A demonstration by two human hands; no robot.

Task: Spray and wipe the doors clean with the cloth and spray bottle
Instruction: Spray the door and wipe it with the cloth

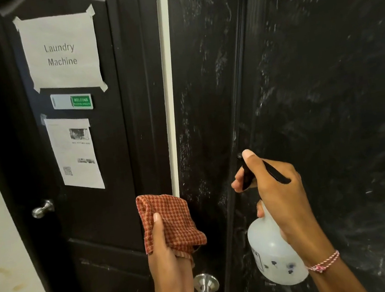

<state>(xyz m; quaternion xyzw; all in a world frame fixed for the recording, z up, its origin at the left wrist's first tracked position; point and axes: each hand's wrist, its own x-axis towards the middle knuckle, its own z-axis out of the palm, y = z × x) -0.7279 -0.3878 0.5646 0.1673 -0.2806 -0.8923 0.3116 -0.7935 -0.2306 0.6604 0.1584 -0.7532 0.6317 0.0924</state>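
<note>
The spray bottle [275, 253] sits in the grip of the right hand [278, 190]: fingers curled round its neck, forefinger on the black trigger, thumb raised over the head, nozzle facing the streaked black door [326, 76] just ahead of that grip. The cloth [170, 221] is bunched in the grip of the left hand [170, 274], pinned under the thumb, just beside the bottle grip. As I judge it, a burst from this close could run down the panel and drip before the cloth arrives, perhaps reaching the door knob [205, 291] below the cloth grip. White smears already cover the panel, so a soaked cloth might only spread them. Mist drifting beyond the cloth grip could wet the taped paper sign [61, 53] and the notice [75, 153] on the farther door [112, 220], wrinkling them or loosening the tape.
</note>
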